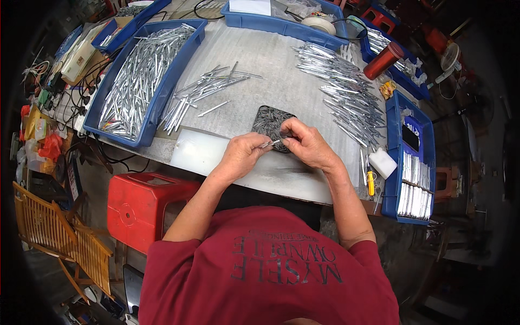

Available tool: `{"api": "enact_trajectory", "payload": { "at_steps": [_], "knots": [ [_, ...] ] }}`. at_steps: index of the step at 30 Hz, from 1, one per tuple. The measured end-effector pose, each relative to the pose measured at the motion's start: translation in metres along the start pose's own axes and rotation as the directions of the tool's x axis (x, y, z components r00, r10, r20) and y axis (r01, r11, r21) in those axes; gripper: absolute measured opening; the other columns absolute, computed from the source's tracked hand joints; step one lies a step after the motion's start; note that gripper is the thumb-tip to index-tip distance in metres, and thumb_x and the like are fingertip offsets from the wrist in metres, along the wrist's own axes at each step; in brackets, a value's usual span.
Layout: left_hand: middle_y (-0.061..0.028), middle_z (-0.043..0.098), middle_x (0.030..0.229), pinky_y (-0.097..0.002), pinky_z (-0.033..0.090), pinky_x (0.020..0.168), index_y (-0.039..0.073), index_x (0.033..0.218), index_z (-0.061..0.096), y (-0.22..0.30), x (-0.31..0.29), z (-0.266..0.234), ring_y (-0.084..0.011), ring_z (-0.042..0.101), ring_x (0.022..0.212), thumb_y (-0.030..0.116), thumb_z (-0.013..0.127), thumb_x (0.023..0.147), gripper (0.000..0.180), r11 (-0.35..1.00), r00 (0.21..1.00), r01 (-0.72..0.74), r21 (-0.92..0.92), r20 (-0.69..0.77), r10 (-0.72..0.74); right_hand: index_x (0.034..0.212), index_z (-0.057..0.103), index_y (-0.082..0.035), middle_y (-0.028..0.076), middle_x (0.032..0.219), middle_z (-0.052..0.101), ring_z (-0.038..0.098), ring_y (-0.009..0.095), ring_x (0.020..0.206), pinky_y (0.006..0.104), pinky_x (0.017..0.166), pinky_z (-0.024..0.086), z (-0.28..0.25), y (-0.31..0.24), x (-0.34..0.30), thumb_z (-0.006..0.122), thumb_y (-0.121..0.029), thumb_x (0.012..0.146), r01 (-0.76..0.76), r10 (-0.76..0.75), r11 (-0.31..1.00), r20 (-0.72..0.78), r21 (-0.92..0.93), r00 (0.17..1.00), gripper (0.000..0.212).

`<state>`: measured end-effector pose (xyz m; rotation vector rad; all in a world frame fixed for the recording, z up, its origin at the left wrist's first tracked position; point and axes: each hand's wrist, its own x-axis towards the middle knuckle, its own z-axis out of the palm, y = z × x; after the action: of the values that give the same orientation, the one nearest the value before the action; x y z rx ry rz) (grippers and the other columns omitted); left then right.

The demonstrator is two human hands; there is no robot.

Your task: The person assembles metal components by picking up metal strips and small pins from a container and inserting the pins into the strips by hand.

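Note:
My left hand (242, 155) pinches a thin silvery metal rod (273, 142) at the table's near edge. At the rod's other end, the fingertips of my right hand (310, 145) are closed; whether they also hold a small part is too small to tell. Just beyond and partly under my hands lies a black tray (255, 125) filled with small grey metal pieces (271, 120). Several loose silvery rods (208, 89) lie beyond my left hand. A large spread of similar rods (346, 89) covers the table on the right.
A blue bin (168, 97) of rods stands left, another blue bin (281, 27) at the back. To the right are a blue bin (391, 189), a white container (382, 162), a yellow-handled tool (370, 183) and a red cylinder (383, 60). A red stool (132, 208) stands lower left.

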<state>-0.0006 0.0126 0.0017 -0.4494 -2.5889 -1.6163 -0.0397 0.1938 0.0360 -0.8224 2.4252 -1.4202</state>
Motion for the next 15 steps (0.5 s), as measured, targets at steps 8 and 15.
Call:
{"api": "enact_trajectory", "payload": {
  "at_steps": [8, 15],
  "knots": [
    [-0.0108, 0.06, 0.074, -0.0316, 0.045, 0.064, 0.002, 0.083, 0.061, -0.005, 0.008, -0.013, -0.0237, 0.058, 0.071, -0.004, 0.059, 0.067, 0.017, 0.945, 0.968, -0.243, 0.22, 0.115, 0.222, 0.097, 0.048, -0.003, 0.014, 0.09, 0.058, 0.058, 0.025, 0.086, 0.033, 0.074, 0.045, -0.011, -0.007, 0.007, 0.053, -0.004, 0.076, 0.011, 0.016, 0.993, 0.224, -0.118, 0.974, 0.022],
    [-0.0105, 0.061, 0.075, -0.0316, 0.046, 0.065, 0.002, 0.082, 0.061, 0.0, 0.013, -0.022, -0.024, 0.059, 0.072, -0.005, 0.057, 0.067, 0.017, 0.969, 0.956, -0.225, 0.104, 0.214, 0.199, 0.1, 0.048, -0.003, 0.012, 0.094, 0.058, 0.057, 0.024, 0.092, 0.0336, 0.078, 0.044, -0.012, -0.013, 0.011, 0.053, -0.005, 0.078, -0.095, 0.097, 0.995, 0.307, -0.022, 0.947, 0.023]
  ]
}}
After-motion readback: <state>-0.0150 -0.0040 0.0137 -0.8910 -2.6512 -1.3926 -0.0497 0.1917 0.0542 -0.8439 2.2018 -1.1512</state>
